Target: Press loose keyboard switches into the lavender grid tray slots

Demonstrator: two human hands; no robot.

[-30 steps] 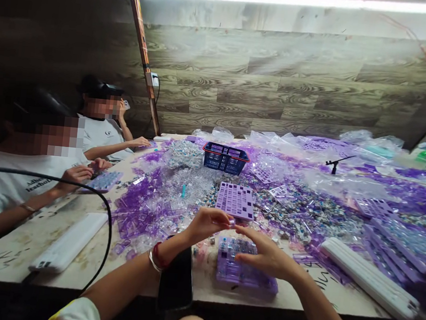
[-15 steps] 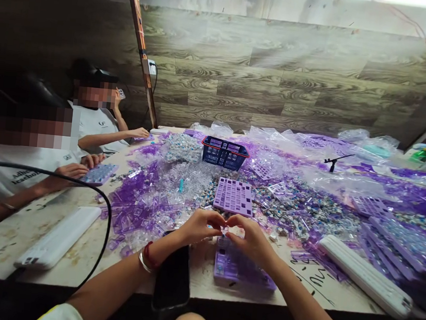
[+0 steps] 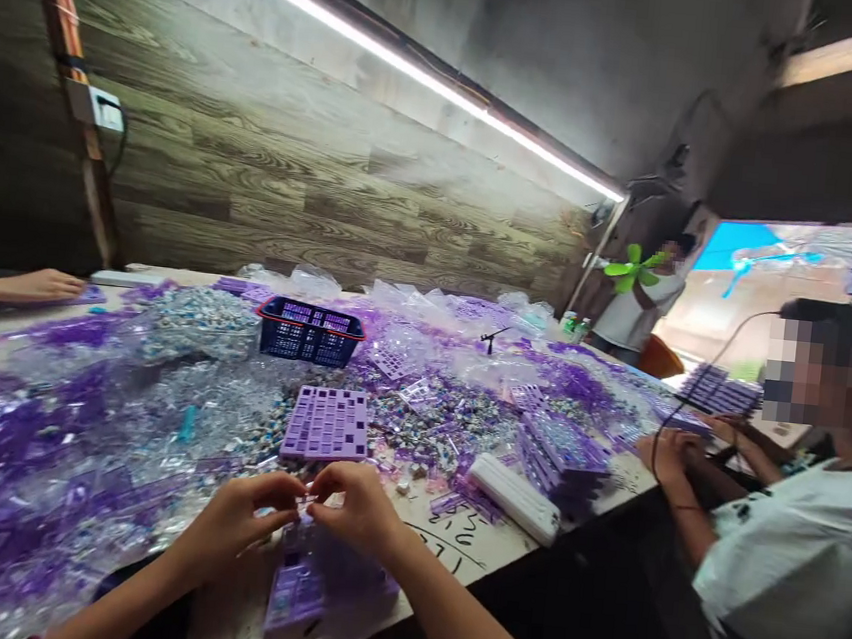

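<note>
My left hand and my right hand meet fingertip to fingertip, both pinched. Between them shows a small clear plastic piece, mostly covered by the fingers, so its exact kind is unclear. Just below lies a purple plastic case near the table's front edge, partly behind my right hand and forearm. A purple plate with rows of square holes rests slightly beyond my fingertips. Loose small switch-like parts are heaped around that plate.
A dark blue basket with a red rim stands farther back. Purple and clear plastic pieces cover the left. On the right are a white power strip and stacked purple panels. A co-worker sits at the right.
My view has swung to the right, so the scene has shifted left and a co-worker on the right has come into view. My hands remain pinched together above the purple case.
</note>
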